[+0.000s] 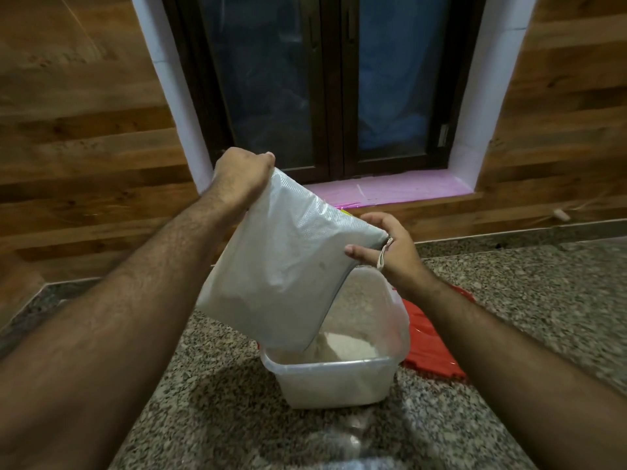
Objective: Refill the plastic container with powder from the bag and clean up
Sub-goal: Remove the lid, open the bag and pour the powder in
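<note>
A white woven plastic bag (pixel 288 262) hangs tilted with its mouth down inside a translucent plastic container (pixel 332 381) on the granite counter. Off-white powder (pixel 342 347) lies heaped inside the container under the bag's mouth. My left hand (pixel 241 174) grips the bag's raised upper corner. My right hand (pixel 383 245) holds the bag's other upper corner between thumb and fingers, and a short string hangs at that corner against my hand.
A red lid (pixel 431 347) lies flat on the counter just right of the container, partly under my right forearm. The speckled granite counter (pixel 210 385) runs to a wood-panelled wall. A dark window (pixel 332 79) with a pink sill stands behind.
</note>
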A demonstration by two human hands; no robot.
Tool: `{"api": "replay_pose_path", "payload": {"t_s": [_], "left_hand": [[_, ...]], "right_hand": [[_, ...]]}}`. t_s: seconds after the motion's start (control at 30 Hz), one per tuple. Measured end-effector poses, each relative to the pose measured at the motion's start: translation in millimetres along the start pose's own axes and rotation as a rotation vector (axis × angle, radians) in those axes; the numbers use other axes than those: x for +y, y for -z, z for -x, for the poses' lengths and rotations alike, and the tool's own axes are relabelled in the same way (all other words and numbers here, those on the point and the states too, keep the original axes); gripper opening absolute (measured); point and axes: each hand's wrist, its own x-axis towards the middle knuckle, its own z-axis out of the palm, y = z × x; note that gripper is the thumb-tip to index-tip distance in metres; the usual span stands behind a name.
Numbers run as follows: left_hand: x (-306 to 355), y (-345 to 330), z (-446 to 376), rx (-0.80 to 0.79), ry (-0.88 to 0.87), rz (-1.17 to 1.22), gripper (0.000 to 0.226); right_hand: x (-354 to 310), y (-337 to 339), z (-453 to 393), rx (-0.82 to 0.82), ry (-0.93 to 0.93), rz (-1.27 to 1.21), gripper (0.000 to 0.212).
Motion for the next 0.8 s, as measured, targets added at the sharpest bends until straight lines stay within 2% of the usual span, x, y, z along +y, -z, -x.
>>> {"api": "replay_pose_path", "payload": {"t_s": [0.07,0.17,0.33,0.53,0.7,0.8], "left_hand": [[-0.2,-7.5,-3.7,0.016,-0.007,-0.043,0.028],[-0.7,-17.1,-7.2,0.002,-0.046,-0.114,0.034],[10.0,-33.7,-2.7,-0.026,-0.108,-0.227,0.04],[16.1,-37.7,4.9,-0.079,-0.165,-0.307,0.048],[-9.5,-18.1,6.5,-0.122,-0.153,-0.247,0.08],[-42.7,2.6,16.2,-0.078,-0.129,-0.277,0.075]], "right_hand": [[-7.6,2.4,-3.0,-0.004,0.096,0.084,0.056],[-23.1,0.6,-10.1,0.011,0.234,0.368,0.052],[-51.3,-25.2,-26.1,-0.064,0.239,0.694,0.048],[-50.4,-45.1,-44.2,0.061,0.152,0.556,0.027],[-41.4,-48.6,-37.2,0.064,0.165,0.437,0.022],[-36.3,-44.8,-33.2,0.082,0.121,0.37,0.018]]}}
